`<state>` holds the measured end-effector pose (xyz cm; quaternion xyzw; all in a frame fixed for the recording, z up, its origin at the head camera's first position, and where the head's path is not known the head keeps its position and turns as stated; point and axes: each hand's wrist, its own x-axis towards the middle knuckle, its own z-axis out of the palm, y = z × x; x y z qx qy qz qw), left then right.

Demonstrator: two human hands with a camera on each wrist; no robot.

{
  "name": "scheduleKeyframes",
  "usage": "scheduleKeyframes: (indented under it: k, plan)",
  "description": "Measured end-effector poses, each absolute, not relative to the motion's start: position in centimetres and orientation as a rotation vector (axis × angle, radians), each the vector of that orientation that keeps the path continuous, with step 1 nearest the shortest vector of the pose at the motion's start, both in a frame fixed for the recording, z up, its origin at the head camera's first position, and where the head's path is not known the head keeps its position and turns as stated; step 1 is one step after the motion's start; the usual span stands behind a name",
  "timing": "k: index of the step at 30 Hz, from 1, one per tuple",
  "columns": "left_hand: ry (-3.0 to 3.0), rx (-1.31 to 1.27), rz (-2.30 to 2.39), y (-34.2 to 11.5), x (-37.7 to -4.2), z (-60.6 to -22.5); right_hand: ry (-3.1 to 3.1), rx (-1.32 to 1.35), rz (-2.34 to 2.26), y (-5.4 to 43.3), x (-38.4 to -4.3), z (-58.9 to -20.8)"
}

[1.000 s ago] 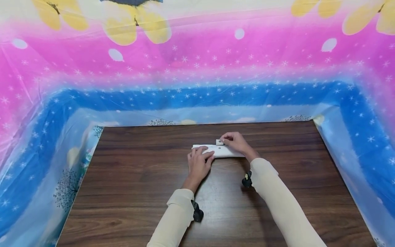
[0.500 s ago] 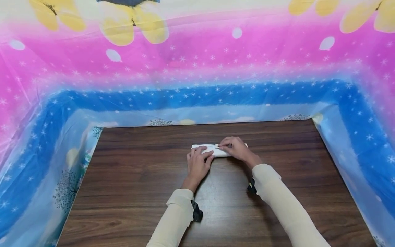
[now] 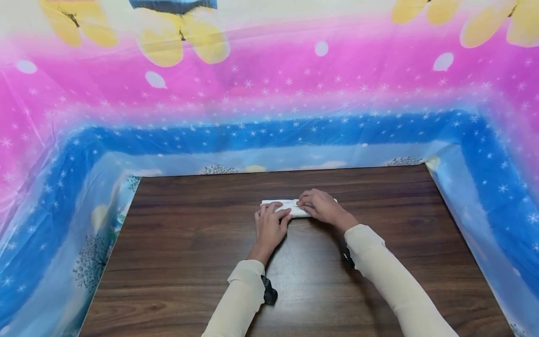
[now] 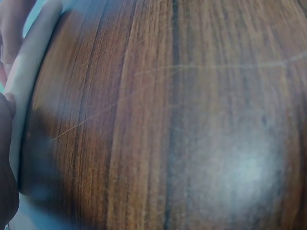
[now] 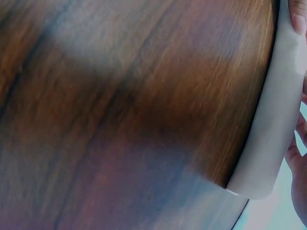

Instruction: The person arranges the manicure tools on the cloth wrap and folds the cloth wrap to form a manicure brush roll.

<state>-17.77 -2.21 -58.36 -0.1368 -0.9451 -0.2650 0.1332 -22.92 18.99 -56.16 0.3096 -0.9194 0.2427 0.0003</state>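
A slim white pouch point(image 3: 302, 213) lies crosswise on the dark wooden table. My left hand point(image 3: 269, 228) rests on its left part with the fingers spread over the top, the thumb close to the near edge. Over the pouch's middle, my right hand point(image 3: 323, 207) has its curled fingers and thumb at a small white closing tab point(image 3: 295, 202), which is folded down onto the pouch and mostly covered by the fingertips. The rounded near side of the pouch point(image 5: 273, 120) shows in the right wrist view, with fingers above it.
The brown wood-grain table point(image 3: 177, 262) spreads out around the pouch. A pink and blue patterned cloth point(image 3: 252, 103) hangs behind the table and along both sides. Each wrist wears a small black camera, one below the left sleeve cuff point(image 3: 268, 291).
The right hand has brought the tab from its raised position behind the pouch down onto the top, and its fingers have closed in over it. The left hand has stayed put.
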Motion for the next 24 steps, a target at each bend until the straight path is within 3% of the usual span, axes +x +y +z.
scheduleKeyframes:
  k: [11, 24]
  plan:
    - [-2.693, -0.359, -0.772, -2.43, -17.35, -58.68, -2.888, 1.033, 0.736, 18.48, -23.28, -56.06]
    - [-2.762, -0.412, -0.754, -2.42, -17.75, -58.21, -2.949, 0.895, 0.691, 18.86, -23.27, -56.08]
